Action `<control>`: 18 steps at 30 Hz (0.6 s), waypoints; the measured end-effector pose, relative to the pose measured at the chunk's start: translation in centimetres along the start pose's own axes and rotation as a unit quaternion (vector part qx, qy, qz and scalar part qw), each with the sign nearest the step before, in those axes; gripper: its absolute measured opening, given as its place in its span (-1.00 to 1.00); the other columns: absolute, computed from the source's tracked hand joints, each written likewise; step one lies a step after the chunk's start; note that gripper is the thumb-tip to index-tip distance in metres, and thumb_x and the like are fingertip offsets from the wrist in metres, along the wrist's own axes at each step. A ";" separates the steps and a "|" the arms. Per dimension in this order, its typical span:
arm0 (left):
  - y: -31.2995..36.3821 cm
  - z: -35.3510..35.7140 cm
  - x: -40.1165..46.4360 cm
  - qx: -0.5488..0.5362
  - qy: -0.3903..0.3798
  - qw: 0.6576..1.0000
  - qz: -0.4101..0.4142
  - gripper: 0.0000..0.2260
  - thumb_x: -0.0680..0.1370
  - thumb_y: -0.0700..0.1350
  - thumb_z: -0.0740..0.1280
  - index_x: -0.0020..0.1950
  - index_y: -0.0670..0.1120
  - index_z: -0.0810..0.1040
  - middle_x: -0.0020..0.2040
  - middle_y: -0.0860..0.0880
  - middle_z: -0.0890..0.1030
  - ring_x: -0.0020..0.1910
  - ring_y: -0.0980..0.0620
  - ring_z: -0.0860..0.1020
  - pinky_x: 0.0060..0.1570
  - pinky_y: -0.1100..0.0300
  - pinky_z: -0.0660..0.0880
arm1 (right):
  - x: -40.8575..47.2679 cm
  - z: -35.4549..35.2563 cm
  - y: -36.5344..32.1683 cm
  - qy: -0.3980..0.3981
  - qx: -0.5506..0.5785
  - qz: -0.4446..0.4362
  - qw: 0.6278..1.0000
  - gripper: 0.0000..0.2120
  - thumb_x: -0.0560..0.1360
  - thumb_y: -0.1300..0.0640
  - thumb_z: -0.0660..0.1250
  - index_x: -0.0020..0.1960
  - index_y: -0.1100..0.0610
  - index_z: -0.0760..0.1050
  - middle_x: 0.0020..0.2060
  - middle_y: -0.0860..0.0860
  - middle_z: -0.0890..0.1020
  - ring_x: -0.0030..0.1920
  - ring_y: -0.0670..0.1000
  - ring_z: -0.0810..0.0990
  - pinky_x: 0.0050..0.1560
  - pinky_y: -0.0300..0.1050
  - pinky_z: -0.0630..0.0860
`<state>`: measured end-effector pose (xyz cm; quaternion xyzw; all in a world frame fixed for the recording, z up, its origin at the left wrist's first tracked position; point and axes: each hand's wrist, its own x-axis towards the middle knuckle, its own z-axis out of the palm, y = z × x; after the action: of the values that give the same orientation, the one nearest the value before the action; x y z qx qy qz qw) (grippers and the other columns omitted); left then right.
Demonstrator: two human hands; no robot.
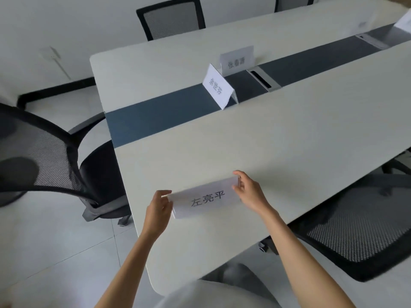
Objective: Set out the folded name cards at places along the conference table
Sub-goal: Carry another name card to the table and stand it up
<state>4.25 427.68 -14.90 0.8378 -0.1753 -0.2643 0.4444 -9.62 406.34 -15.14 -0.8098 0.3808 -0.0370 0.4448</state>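
Note:
A white name card (205,199) with black characters is held by its two ends just over the near side of the conference table (289,130). My left hand (158,210) pinches its left end and my right hand (250,192) pinches its right end. Whether the card touches the table cannot be told. Two more name cards stand on the dark centre strip (155,116): one angled (217,86) near the middle, one (237,59) just behind it. The corner of another card (404,22) shows at the far right edge.
A metal cable hatch (264,81) sits in the strip right of the cards. Black mesh chairs stand at the table's left end (44,156), at the near right (355,236) and on the far side (171,17). Tiled floor lies at the left.

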 end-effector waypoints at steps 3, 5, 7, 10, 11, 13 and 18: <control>0.1 -0.1 0.9 0.005 -0.002 1.000 -0.010 -0.82 0.54 -0.27 0.19 0.13 -0.15 0.41 -0.13 -0.11 0.61 -0.14 -0.14 0.54 -0.20 0.10 0.40 | 2.0 -0.2 -0.3 -0.011 -0.002 -0.001 1.000 -0.63 0.51 0.22 0.23 0.31 0.12 0.34 0.11 0.22 0.55 0.18 0.16 0.52 0.09 -0.20 0.37; 0.1 0.0 1.3 0.002 0.009 1.000 -0.010 -0.85 0.54 -0.25 0.20 0.08 -0.12 0.43 -0.17 -0.09 0.63 -0.22 -0.12 0.53 -0.26 0.14 0.39 | 3.2 -0.3 -0.4 -0.016 -0.005 -0.011 1.000 -0.65 0.51 0.22 0.24 0.29 0.13 0.37 0.05 0.19 0.56 0.14 0.15 0.53 0.03 -0.24 0.35; 0.4 0.1 1.6 0.003 0.028 1.000 -0.013 -0.91 0.52 -0.21 0.25 0.01 -0.09 0.45 -0.28 -0.03 0.62 -0.31 0.02 0.53 -0.32 0.28 0.38 | 4.2 -0.8 -0.4 -0.023 -0.008 -0.025 0.999 -0.69 0.49 0.22 0.27 0.24 0.16 0.42 -0.07 0.12 0.54 0.03 0.13 0.56 -0.05 -0.30 0.33; 0.5 0.4 1.9 0.021 0.052 0.998 -0.010 -0.86 0.49 -0.16 0.32 0.04 -0.06 0.51 -0.23 -0.03 0.59 -0.21 0.08 0.56 -0.18 0.39 0.42 | 5.4 -1.9 0.0 -0.051 -0.031 -0.061 0.996 -0.72 0.45 0.21 0.34 0.16 0.15 0.50 -0.14 0.06 0.54 -0.11 0.02 0.52 -0.10 -0.36 0.31; 0.4 0.5 1.9 0.025 0.065 0.998 -0.011 -0.85 0.47 -0.15 0.34 0.04 -0.06 0.54 -0.17 -0.05 0.58 -0.14 0.02 0.57 -0.09 0.29 0.45 | 5.7 -2.2 0.2 -0.060 -0.041 -0.075 0.995 -0.72 0.44 0.19 0.36 0.14 0.12 0.52 -0.11 0.05 0.55 -0.09 0.00 0.51 -0.09 -0.37 0.32; 0.3 0.6 2.0 0.032 0.095 0.995 -0.015 -0.86 0.45 -0.14 0.38 0.00 -0.05 0.59 -0.04 -0.04 0.54 -0.04 -0.04 0.54 0.01 0.16 0.45 | 6.6 -2.7 0.6 -0.073 -0.056 -0.104 0.990 -0.74 0.41 0.18 0.39 0.11 0.11 0.55 -0.03 0.00 0.52 0.02 -0.04 0.49 -0.05 -0.50 0.29; 1.4 0.2 2.1 0.052 0.119 0.991 0.009 -0.86 0.44 -0.13 0.39 -0.02 -0.03 0.62 0.11 0.12 0.54 0.09 0.17 0.48 0.08 0.24 0.33 | 8.3 -4.0 0.7 -0.107 -0.064 -0.142 0.982 -0.76 0.41 0.19 0.39 0.08 0.17 0.58 0.22 0.03 0.52 0.21 -0.13 0.42 0.08 -0.65 0.14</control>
<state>5.70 425.68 -14.47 0.8836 -0.1422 -0.1490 0.4206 -5.78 397.97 -15.56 -0.8819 0.2136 0.0114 0.4201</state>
